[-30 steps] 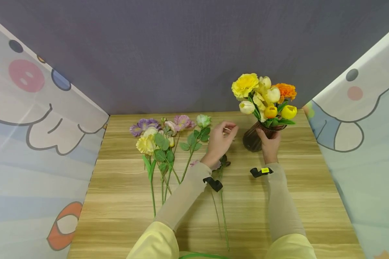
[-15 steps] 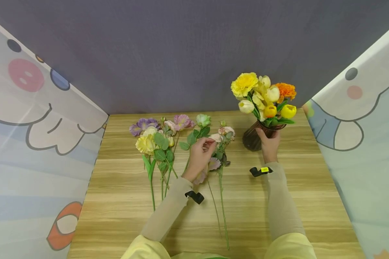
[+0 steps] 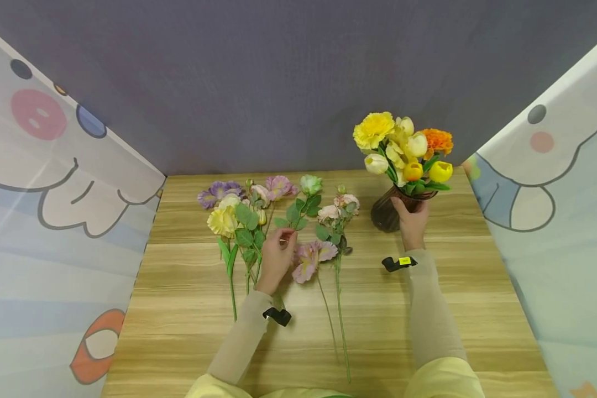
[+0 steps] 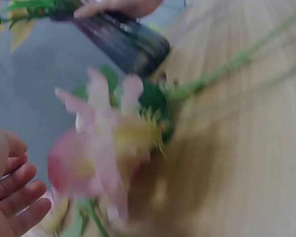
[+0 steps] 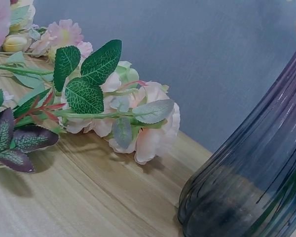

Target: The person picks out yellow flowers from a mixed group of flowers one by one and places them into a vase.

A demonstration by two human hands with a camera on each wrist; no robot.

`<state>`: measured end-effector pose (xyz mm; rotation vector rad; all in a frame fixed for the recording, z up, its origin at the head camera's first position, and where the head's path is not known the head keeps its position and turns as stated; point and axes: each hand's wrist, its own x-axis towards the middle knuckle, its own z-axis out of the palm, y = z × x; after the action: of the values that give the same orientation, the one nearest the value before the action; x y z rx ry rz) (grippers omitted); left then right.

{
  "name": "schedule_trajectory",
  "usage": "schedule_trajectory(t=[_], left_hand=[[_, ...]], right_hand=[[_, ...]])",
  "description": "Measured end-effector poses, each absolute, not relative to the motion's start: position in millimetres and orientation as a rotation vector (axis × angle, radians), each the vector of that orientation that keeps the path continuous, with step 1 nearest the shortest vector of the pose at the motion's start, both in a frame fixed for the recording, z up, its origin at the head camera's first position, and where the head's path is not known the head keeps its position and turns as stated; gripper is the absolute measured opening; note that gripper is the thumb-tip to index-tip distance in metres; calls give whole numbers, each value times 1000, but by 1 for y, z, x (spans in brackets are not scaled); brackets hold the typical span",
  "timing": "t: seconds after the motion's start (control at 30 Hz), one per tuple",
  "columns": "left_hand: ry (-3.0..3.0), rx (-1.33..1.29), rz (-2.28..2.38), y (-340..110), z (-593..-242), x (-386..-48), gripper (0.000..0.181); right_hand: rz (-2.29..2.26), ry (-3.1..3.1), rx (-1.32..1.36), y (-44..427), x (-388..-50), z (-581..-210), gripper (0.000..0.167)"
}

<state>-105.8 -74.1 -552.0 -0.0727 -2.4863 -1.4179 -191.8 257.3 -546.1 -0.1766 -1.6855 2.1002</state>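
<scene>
My right hand point(image 3: 414, 225) grips a dark ribbed glass vase point(image 3: 384, 213) near its mouth. Yellow, white and orange flowers point(image 3: 417, 145) fill the vase. Over the stems at the table's middle, my left hand point(image 3: 276, 262) has loosely bent fingers, and the left wrist view shows nothing held in them. Its fingertips are nearest to the leafy stem of a pale green rose point(image 3: 310, 184); whether they touch it I cannot tell. Just right of that hand lies a pink iris point(image 3: 306, 262), large and blurred in the left wrist view. Beyond it lies a spray of pale pink roses point(image 3: 330, 213).
More loose flowers lie at the left: a purple iris point(image 3: 220, 192), a yellow carnation point(image 3: 223, 222) and a pink iris point(image 3: 279, 187). They rest on a wood-grain table point(image 3: 179, 331). A grey wall point(image 3: 278, 88) stands behind, with cartoon-printed curtains point(image 3: 25, 221) at both sides.
My left hand has moved left and toward me, away from the vase, uncovering the pale pink roses and the nearer pink iris. The right hand has stayed on the vase.
</scene>
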Motion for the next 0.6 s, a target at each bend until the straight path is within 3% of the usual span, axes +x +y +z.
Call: schedule_trajectory(t=[0.6], left_hand=[[-2392,306,-1234,-150,-578,-66,11]], right_hand=[[2118,-1679,-176,256,-190,-544,58]])
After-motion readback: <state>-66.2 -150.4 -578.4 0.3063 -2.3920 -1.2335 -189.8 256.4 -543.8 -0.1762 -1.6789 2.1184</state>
